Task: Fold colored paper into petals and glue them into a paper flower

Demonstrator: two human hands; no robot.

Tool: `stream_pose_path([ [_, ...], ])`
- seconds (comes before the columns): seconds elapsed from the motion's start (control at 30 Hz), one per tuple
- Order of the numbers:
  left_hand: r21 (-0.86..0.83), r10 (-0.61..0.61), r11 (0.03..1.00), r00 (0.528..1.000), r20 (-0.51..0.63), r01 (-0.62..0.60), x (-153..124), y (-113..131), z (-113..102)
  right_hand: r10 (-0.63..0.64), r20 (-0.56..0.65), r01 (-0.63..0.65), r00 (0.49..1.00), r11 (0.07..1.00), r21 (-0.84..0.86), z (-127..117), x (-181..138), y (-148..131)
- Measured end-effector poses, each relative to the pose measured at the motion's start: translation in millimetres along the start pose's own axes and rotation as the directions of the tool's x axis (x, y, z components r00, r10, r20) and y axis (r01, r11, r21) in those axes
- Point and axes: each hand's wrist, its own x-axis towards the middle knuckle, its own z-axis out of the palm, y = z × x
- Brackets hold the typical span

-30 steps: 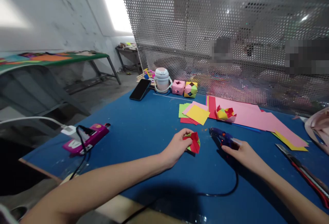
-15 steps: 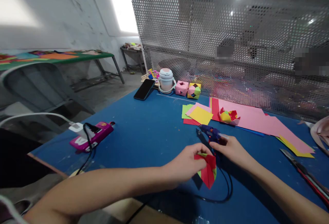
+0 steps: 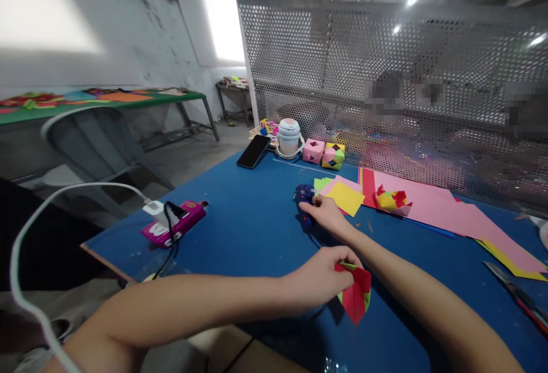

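Note:
My left hand (image 3: 327,276) pinches a folded red and green paper piece (image 3: 356,296) above the blue table, near its front edge. Farther out, my right hand (image 3: 326,211) has its fingers round the handle of a dark blue glue gun (image 3: 305,202), just left of the loose paper squares. The gun's black cord runs back under my left forearm. A half-built folded-paper form (image 3: 391,201) in red, yellow and pink rests on the pink sheets (image 3: 432,205).
A magenta power strip (image 3: 175,224) with a white plug lies at left. Along the back stand a phone (image 3: 254,151), a jug-like bottle (image 3: 289,139), a pink paper cube (image 3: 314,151) and a multicoloured one (image 3: 333,156). Scissors (image 3: 514,290) lie at right. A perforated metal screen (image 3: 299,53) rises behind.
My right hand has carried the glue gun leftward and away from the folded paper. My left hand still holds the paper. The camera view has shifted slightly left.

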Motion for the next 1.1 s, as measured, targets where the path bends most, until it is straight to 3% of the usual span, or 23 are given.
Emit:
stream_pose_path([
  [0.3, 0.011, 0.051, 0.999, 0.998, -0.029, -0.051, -3, 3, -7, 0.068, -0.112, -0.071, 0.991, 0.997, -0.025, 37, 67, -9],
  [0.53, -0.030, 0.043, 0.999, 0.996, -0.080, -0.045, -7, 3, -14, 0.136, -0.109, -0.139, 0.985, 0.990, -0.018, 53, 84, -8],
  [0.83, -0.101, 0.060, 0.992, 0.994, -0.094, -0.070, -11, 8, -14, 0.138, -0.055, -0.133, 0.989, 0.988, 0.082, 49, 72, -11],
  [1.1, -0.118, 0.085, 0.987, 0.975, -0.204, -0.111, -4, 1, -26, 0.080, 0.006, -0.078, 0.997, 0.962, 0.260, -3, 16, 0],
])
